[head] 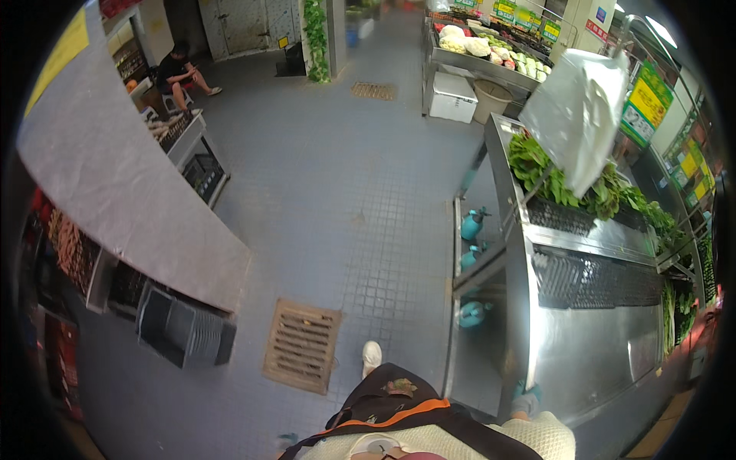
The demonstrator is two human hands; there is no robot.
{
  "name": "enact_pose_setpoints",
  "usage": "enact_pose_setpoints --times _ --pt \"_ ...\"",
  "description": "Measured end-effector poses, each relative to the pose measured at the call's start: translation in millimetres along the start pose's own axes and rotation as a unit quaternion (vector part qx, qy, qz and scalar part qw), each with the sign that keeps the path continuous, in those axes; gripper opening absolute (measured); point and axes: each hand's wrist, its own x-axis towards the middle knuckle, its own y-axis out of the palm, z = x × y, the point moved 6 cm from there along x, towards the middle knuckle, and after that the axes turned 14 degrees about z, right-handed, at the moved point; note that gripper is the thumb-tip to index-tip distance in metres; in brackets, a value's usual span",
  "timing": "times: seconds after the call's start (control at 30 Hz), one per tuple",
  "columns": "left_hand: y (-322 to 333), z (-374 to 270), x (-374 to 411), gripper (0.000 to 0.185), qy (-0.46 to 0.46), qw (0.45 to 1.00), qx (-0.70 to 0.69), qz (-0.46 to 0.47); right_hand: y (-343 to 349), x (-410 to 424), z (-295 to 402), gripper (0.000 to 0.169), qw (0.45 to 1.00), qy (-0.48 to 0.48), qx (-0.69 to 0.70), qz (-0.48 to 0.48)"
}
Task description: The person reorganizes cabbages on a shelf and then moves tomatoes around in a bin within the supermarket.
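Note:
My right hand (525, 394), in a teal and grey glove, is at the near edge of a stainless-steel display stand (598, 339). Whether its fingers close around that edge cannot be made out. At the bottom left of my body, a small blurred teal patch looks like my gloved left hand (288, 439); its fingers cannot be told apart. On the stand lie a black perforated plastic mat (598, 279) and, farther up, leafy greens (540, 161) in black crates. White plastic bags (575, 109) hang over the greens.
Teal spray bottles (472, 225) stand on the stand's lower shelf. A floor drain grate (302, 345) lies ahead to the left. Grey plastic crates (184, 328) sit by a pillar (144, 190). A seated person (178, 72) and a vegetable display (489, 49) are farther off.

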Motion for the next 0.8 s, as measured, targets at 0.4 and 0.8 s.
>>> enact_pose_setpoints --times 0.4,0.8 --pt "331.7 -153.6 125.3 0.013 -0.062 0.979 0.15 0.126 1.7 36.7 163.0 0.049 0.935 0.261 -0.044 0.234" --pt "809.5 -212.5 238.2 0.02 -0.155 0.794 0.49 0.325 199.5 78.7 537.1 0.046 0.844 -0.094 -0.083 0.522"
